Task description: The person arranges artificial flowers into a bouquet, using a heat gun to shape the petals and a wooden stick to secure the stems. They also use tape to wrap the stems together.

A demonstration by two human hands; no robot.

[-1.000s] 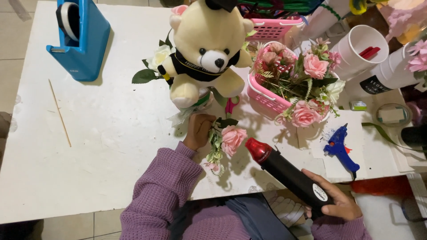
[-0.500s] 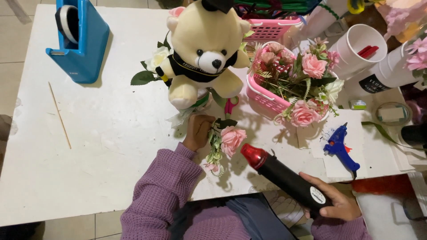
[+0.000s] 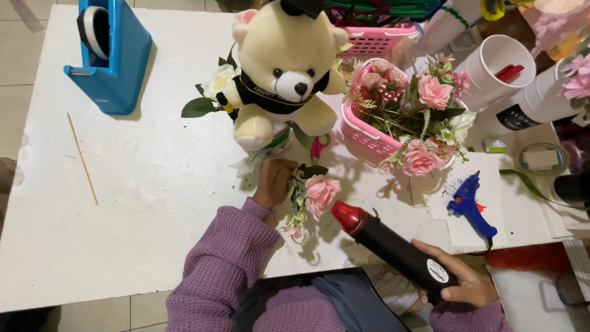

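My left hand (image 3: 273, 182) grips the stem of a small artificial flower sprig (image 3: 310, 198) with a pink rose, held just above the white table (image 3: 153, 203), in front of a cream teddy bear (image 3: 279, 67) in a black cap and sash. My right hand (image 3: 458, 280) holds a black heat gun with a red nozzle (image 3: 387, 246) at the table's near edge. Its nozzle points up-left at the rose, a short gap away. Purple knitted sleeves cover both arms.
A pink basket of artificial roses (image 3: 402, 117) stands right of the bear, a blue glue gun (image 3: 470, 206) lies on paper at the right, and white cups (image 3: 498, 67) stand behind. A blue tape dispenser (image 3: 114, 55) and a thin wooden stick (image 3: 83, 160) are at the left.
The heat gun has shifted slightly left, its red nozzle closer to the rose. My left hand keeps hold of the sprig in the same place.
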